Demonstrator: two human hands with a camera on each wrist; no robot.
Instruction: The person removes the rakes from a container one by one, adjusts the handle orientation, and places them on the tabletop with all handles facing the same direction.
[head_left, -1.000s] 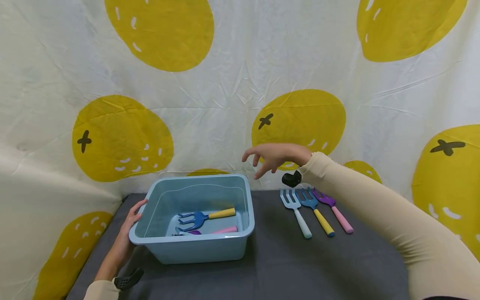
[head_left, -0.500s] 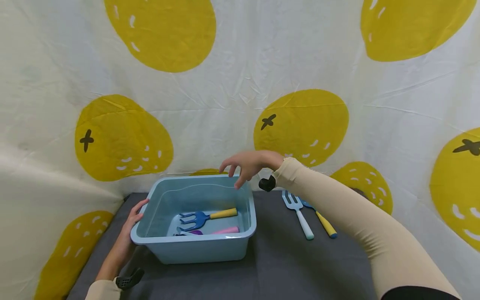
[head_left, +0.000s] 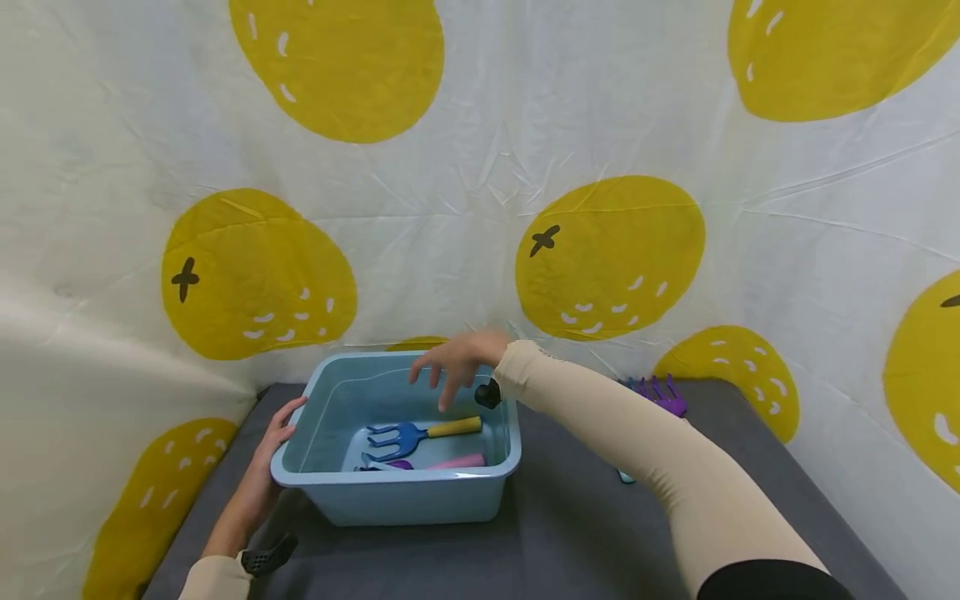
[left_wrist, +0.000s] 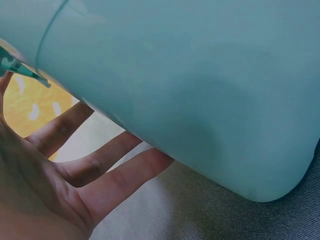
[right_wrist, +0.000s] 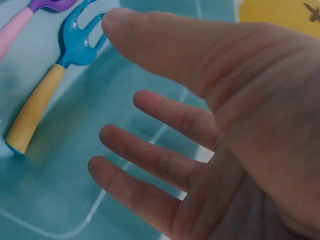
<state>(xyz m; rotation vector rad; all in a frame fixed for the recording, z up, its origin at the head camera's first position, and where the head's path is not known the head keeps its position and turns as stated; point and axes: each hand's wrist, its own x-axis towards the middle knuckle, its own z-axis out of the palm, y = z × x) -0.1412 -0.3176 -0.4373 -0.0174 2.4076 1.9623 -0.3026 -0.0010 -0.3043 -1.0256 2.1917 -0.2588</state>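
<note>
A light blue plastic basin [head_left: 397,478] stands on the dark cloth. My left hand [head_left: 268,458] touches its left side, fingers fairly straight against the wall by the rim [left_wrist: 117,170]. Over the basin's right part hovers my right hand [head_left: 459,360], fingers spread and nothing held. Below it inside lies a blue hand rake [head_left: 405,437] with a yellow handle. Nearer the front wall are a pink handle [head_left: 459,462] and a purple piece [head_left: 400,465], partly hidden by the rim. The right wrist view shows a pink-handled purple tool [right_wrist: 15,27] beside the blue rake.
A purple garden fork [head_left: 670,400] lies on the table at right, with blue tines [head_left: 637,385] beside it. My right sleeve [head_left: 615,425] hides most of these tools; a pale handle end [head_left: 626,477] shows below it. A lemon-print curtain [head_left: 435,250] hangs behind.
My right hand has moved left and down, from above the table's right side to over the basin. The sleeve now covers more of the tools there. My left hand stays at the basin.
</note>
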